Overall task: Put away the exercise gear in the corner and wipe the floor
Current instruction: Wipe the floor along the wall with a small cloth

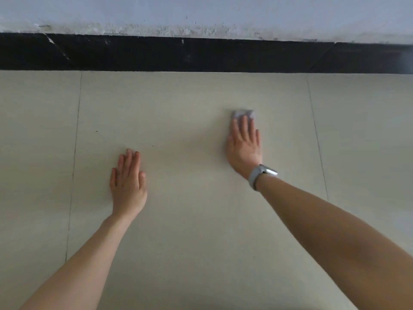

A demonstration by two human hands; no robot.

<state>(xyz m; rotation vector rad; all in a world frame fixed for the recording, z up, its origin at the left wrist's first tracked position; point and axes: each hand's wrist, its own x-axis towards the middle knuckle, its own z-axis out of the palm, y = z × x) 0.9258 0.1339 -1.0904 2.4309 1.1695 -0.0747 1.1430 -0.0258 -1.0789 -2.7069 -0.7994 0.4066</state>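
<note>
My right hand (244, 145) lies flat on the pale tiled floor (178, 220) with straight fingers pressing a small grey cloth (242, 113). Only the cloth's far edge shows beyond the fingertips. A grey watch sits on that wrist. My left hand (128, 183) rests flat on the floor to the left and nearer me, fingers straight, holding nothing. No exercise gear is in view.
A black skirting band (201, 54) runs along the base of a scuffed white wall (201, 12) at the far edge of the floor. Tile joints run away from me at left (74, 153) and right (317, 139). A few dark specks lie on the tile.
</note>
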